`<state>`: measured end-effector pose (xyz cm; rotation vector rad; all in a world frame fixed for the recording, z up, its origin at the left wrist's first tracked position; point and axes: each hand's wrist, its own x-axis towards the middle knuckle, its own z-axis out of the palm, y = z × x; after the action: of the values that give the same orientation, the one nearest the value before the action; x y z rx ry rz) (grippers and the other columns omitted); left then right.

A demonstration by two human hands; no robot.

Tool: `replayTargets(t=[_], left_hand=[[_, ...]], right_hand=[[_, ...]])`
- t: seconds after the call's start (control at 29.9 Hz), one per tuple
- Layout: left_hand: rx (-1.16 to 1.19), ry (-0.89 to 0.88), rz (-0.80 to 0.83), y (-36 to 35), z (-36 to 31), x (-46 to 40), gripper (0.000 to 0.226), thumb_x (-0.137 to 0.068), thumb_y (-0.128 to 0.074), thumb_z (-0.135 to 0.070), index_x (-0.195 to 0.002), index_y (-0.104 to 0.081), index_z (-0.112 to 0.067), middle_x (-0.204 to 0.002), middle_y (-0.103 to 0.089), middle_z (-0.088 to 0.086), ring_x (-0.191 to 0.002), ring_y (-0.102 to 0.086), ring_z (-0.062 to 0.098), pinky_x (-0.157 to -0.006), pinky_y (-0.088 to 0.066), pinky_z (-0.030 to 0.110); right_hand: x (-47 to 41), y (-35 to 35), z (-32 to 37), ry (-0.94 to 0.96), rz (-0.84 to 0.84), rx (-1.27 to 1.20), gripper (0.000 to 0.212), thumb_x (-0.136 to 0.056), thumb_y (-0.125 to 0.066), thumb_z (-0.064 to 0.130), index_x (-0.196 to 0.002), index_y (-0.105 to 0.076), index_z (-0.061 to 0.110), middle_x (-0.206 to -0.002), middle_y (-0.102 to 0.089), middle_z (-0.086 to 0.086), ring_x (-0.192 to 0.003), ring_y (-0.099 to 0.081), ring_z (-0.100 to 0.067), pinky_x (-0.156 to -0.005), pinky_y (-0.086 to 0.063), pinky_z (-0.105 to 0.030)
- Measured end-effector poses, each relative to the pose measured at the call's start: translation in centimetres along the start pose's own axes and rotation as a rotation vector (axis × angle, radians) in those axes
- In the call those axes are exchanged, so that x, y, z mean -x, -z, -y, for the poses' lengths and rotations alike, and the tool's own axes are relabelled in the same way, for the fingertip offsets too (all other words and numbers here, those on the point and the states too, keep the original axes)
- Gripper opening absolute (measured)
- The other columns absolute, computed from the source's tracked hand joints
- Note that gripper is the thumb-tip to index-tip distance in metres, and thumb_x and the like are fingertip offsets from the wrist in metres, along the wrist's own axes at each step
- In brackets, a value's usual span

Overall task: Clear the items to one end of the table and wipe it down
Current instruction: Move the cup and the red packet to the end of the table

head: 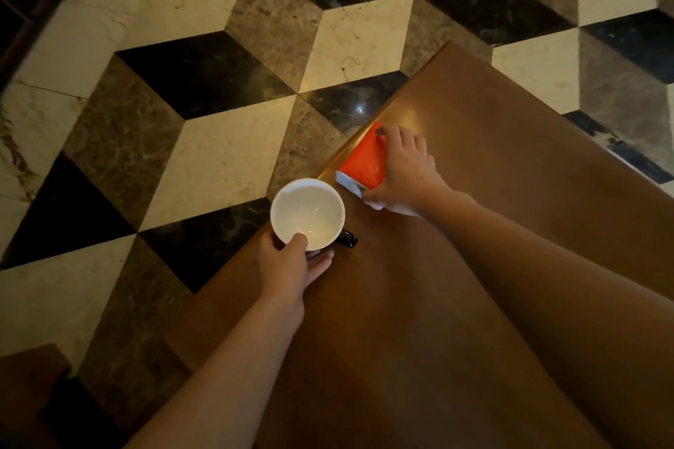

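Evidently mid-clearing: left hand (291, 262) grips mug (308, 214), right hand (406, 171) clasps orange pack (364, 163) at table (510, 230) left edge; wiping not begun.

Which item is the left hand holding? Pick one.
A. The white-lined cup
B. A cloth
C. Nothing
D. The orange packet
A: the left hand has its grip on the near rim of the cup at the table edge, thumb inside the white interior, while the right hand rests on the orange packet.
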<state>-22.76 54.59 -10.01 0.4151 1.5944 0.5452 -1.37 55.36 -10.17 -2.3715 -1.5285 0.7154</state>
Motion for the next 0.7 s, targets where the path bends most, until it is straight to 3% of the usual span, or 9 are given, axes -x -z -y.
replayTargets(t=[0.13,0.27,0.37,0.54,0.7], left_hand=[[-0.033,-0.005,0.055,0.3,0.3,0.3,0.058,-0.098,-0.063,-0.016,-0.150,-0.040,-0.030,-0.110,-0.071,0.013,-0.085,-0.078,0.026,-0.075,-0.065,0.042],[-0.139,-0.008,0.098,0.8,0.8,1.5,0.053,-0.094,-0.068,-0.039,-0.138,-0.040,-0.032,-0.106,-0.075,0.011,-0.086,-0.078,0.025,-0.073,-0.064,0.041],[-0.203,-0.009,0.074,1.1,2.6,3.8,0.052,-0.093,-0.067,-0.048,-0.135,-0.046,-0.026,-0.104,-0.076,0.011,-0.087,-0.077,0.026,-0.076,-0.063,0.043],[-0.300,-0.023,0.030,-0.3,7.9,9.2,0.036,-0.099,-0.062,-0.033,-0.132,-0.049,-0.028,-0.101,-0.069,0.012,-0.081,-0.069,0.025,-0.066,-0.055,0.037],[-0.466,-0.039,0.195,-4.4,15.2,16.2,0.029,-0.101,-0.056,-0.022,-0.129,-0.050,-0.023,-0.098,-0.066,0.011,-0.077,-0.065,0.023,-0.070,-0.054,0.037]], right_hand=[[0.5,-0.2,-0.4,-0.015,0.003,-0.029,0.119,-0.065,-0.089,0.045,-0.156,-0.016,0.024,-0.160,-0.023,-0.002,-0.145,-0.020,-0.030,-0.113,-0.033,-0.057],[1.9,0.2,-0.7,-0.028,0.004,-0.045,0.131,-0.067,-0.089,0.051,-0.161,-0.002,0.027,-0.170,0.004,-0.001,-0.155,0.002,-0.028,-0.121,-0.018,-0.057],[5.2,1.1,-1.9,-0.082,-0.075,-0.165,0.131,-0.067,-0.088,0.053,-0.161,-0.001,0.029,-0.170,0.008,-0.001,-0.155,0.005,-0.027,-0.120,-0.017,-0.054],[14.4,0.9,-6.2,-0.229,-0.233,-0.332,0.114,-0.074,-0.085,0.046,-0.159,-0.010,0.032,-0.169,0.001,0.005,-0.152,-0.004,-0.020,-0.120,-0.020,-0.044],[27.3,1.1,-13.2,-0.442,-0.269,-0.409,0.111,-0.076,-0.078,0.061,-0.155,-0.002,0.045,-0.163,0.006,0.025,-0.152,-0.002,-0.015,-0.116,-0.016,-0.041]])
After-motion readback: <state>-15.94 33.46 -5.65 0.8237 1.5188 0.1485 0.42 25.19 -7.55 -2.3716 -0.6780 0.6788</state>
